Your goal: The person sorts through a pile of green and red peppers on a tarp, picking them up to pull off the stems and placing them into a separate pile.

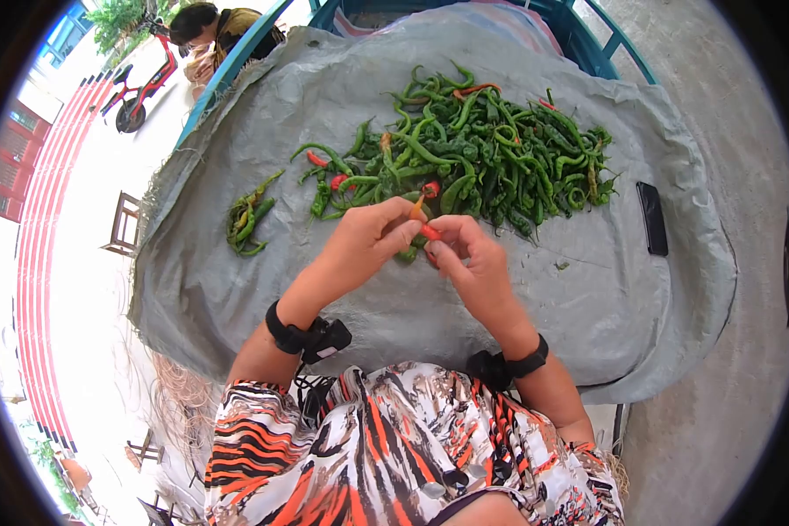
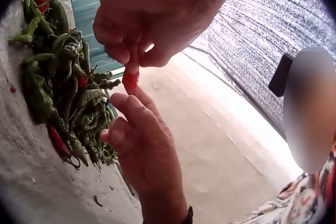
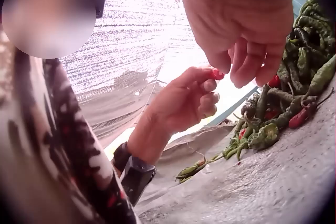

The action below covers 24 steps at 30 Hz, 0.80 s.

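Both hands meet over the front of a green pepper pile (image 1: 508,158) in the head view. Between them is a small red pepper (image 1: 430,232), which also shows in the left wrist view as a red piece (image 2: 130,80). The left hand (image 1: 359,245) pinches it from one side with thumb and fingers. From the other side the right hand (image 1: 478,263) pinches it too. An orange tip (image 1: 418,207) sticks up by the left fingertips. How much of the pepper lies inside the fingers is hidden.
A small separate heap of peppers (image 1: 250,219) lies left on the grey sheet (image 1: 324,298). A black phone (image 1: 651,218) rests at the right. Behind are a teal cart frame (image 1: 618,39), a bent-over person (image 1: 215,35) and a red scooter (image 1: 149,83).
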Tool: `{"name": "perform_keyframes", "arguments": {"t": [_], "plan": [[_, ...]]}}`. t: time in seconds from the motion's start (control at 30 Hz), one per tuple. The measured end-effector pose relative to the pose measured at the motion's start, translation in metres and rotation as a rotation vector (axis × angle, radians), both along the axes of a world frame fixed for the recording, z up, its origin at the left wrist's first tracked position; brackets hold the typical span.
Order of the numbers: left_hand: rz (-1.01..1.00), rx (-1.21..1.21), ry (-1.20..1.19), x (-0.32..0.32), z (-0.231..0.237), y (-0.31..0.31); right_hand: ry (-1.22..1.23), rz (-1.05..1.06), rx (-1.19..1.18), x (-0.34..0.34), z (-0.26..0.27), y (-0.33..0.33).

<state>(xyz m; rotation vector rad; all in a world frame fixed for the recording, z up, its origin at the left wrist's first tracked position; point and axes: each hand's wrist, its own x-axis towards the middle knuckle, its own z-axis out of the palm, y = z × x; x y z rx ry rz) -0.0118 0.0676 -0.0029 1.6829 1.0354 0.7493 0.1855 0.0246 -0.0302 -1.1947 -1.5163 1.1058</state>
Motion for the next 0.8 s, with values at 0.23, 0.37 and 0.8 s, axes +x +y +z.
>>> {"name": "perform_keyframes", "arguments": {"t": [0.23,0.37,0.8], "plan": [[0.447,0.273,0.096,-0.021,-0.011,0.038,-0.055,-0.002,-0.065,-0.002,-0.006,-0.006],[0.374,0.356,0.499,-0.010,-0.013,0.020,-0.087,-0.004,-0.056,0.007,-0.010,-0.011],[0.532,0.390,0.580,-0.009,-0.040,0.006,-0.165,0.078,-0.185,0.032,-0.006,-0.032]]}}
